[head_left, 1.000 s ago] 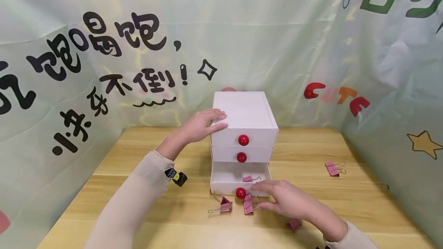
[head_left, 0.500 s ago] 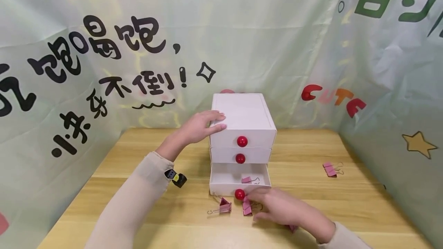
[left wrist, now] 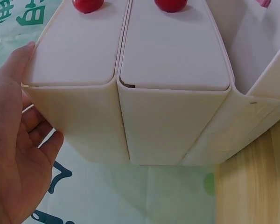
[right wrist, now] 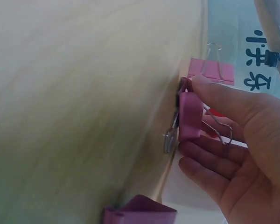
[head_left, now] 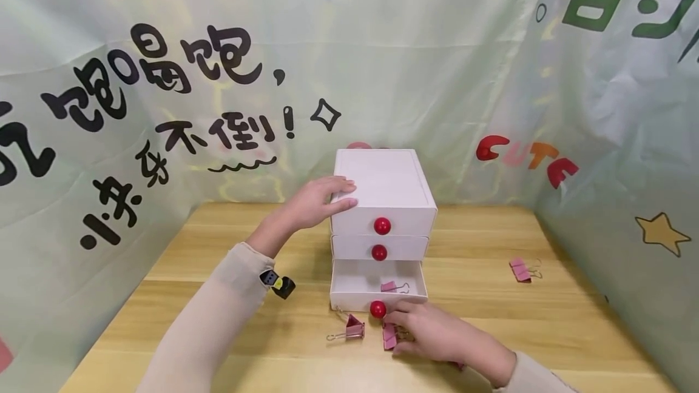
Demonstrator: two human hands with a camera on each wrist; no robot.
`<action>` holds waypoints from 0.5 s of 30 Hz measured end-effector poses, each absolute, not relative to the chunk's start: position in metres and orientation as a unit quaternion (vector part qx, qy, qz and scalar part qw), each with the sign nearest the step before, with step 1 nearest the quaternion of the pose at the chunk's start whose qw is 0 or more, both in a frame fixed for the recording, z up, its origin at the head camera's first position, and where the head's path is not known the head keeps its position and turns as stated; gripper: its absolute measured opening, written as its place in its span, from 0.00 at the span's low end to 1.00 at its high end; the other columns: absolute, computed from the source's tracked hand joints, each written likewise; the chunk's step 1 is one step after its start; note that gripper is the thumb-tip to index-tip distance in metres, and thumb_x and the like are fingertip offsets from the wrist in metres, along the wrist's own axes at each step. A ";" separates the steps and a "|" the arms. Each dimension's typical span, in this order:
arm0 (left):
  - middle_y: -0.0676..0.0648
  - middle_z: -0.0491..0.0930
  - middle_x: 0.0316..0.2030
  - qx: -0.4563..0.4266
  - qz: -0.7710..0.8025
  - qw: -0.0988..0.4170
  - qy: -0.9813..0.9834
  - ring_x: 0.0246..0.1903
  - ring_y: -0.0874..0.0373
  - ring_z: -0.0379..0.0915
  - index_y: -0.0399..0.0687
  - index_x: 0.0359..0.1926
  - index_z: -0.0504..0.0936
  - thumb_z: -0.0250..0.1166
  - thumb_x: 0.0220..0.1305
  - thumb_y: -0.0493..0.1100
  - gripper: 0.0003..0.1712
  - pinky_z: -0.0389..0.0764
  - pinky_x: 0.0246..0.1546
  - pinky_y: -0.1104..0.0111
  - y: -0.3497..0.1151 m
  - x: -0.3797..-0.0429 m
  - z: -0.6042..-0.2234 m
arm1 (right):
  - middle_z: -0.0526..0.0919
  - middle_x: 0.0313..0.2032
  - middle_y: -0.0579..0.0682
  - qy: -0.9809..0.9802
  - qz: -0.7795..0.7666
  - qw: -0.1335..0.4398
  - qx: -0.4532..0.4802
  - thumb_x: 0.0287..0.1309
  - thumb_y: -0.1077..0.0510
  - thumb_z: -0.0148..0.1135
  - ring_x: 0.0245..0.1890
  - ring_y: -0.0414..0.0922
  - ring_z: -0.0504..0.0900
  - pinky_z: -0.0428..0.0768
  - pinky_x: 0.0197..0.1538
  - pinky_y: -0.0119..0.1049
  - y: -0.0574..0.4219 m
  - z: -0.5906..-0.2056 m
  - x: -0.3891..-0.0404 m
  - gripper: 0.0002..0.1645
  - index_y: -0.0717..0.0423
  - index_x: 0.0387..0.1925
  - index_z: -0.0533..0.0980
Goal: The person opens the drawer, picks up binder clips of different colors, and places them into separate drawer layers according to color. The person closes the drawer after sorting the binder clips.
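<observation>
A white drawer unit (head_left: 377, 178) with red knobs stands on the wooden table, its bottom drawer (head_left: 352, 302) pulled out. My left hand (head_left: 311, 202) rests on the unit's upper left edge, fingers on the top. In front of the drawer, my right hand (head_left: 439, 333) pinches a pink binder clip (right wrist: 190, 116) between thumb and fingers, close over the tabletop. Its wire handles point in among the fingers. Inside the drawer lies another pink binder clip (head_left: 388, 287).
One pink binder clip (head_left: 355, 327) lies left of the right hand, another (head_left: 521, 270) farther off at right. A third clip (right wrist: 142, 213) is near the right hand, mostly hidden under it in the head view. Printed cloth (head_left: 426, 77) encloses the table's back and sides.
My right hand has moved left and down from the drawer front to the binder clip and its fingers have closed around it. The left hand has stayed in place.
</observation>
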State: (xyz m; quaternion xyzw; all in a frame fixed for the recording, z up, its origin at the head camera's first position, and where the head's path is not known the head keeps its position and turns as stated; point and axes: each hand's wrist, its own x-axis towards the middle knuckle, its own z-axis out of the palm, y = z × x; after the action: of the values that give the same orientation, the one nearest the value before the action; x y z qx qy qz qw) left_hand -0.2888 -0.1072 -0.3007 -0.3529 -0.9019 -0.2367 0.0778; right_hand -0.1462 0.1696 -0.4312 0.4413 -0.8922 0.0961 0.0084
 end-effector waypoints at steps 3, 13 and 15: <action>0.48 0.70 0.66 -0.349 -0.241 0.076 -0.902 0.69 0.52 0.58 0.47 0.63 0.77 0.55 0.69 0.63 0.32 0.57 0.70 0.58 -0.108 -0.287 -0.304 | 0.81 0.46 0.42 -0.887 0.095 0.013 0.452 0.56 0.43 0.69 0.53 0.44 0.78 0.78 0.56 0.44 0.169 -0.436 -0.145 0.24 0.52 0.49 0.81; 0.46 0.70 0.66 -0.352 -0.242 0.079 -0.901 0.69 0.51 0.58 0.46 0.63 0.76 0.56 0.69 0.62 0.32 0.57 0.70 0.57 -0.107 -0.287 -0.301 | 0.80 0.45 0.42 -0.882 0.111 0.010 0.459 0.57 0.45 0.69 0.48 0.41 0.79 0.80 0.52 0.39 0.171 -0.435 -0.145 0.21 0.52 0.48 0.81; 0.47 0.70 0.66 -0.352 -0.238 0.081 -0.902 0.69 0.51 0.58 0.46 0.64 0.76 0.56 0.70 0.62 0.32 0.57 0.70 0.58 -0.107 -0.289 -0.300 | 0.80 0.45 0.42 -0.883 0.113 0.006 0.455 0.57 0.45 0.69 0.49 0.42 0.79 0.80 0.53 0.40 0.172 -0.432 -0.146 0.21 0.52 0.48 0.81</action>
State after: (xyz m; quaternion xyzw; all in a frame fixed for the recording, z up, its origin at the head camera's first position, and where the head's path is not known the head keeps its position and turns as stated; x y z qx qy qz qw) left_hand -0.2886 -0.1069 -0.3000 -0.3516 -0.9018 -0.2380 0.0808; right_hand -0.1456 0.1724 -0.4319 0.4553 -0.8831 0.1130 0.0061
